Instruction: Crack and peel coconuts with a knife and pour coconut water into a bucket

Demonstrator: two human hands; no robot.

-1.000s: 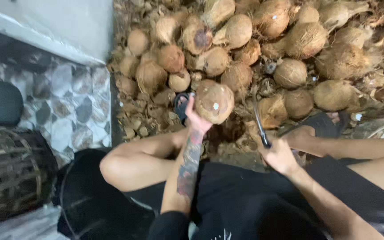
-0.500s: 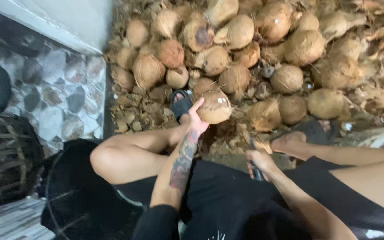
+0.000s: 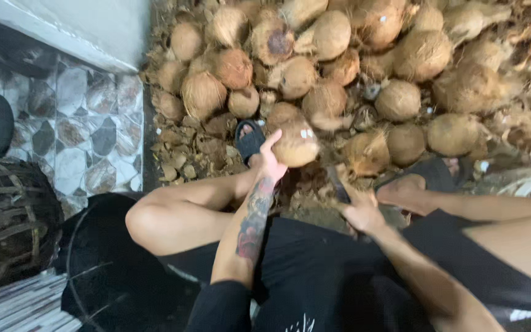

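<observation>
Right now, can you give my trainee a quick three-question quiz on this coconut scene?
1. True or false: the left hand grips a coconut.
2. Multiple choice: the right hand holds A) a dark-handled tool, B) a second coconut, C) nothing.
3. Fill in: beside the held coconut, the foot wears a dark ____.

Key
1. True; it holds the coconut in front of the coconut pile.
2. A; the tool is blurred, so its kind is unclear.
3. Sandal.
</observation>
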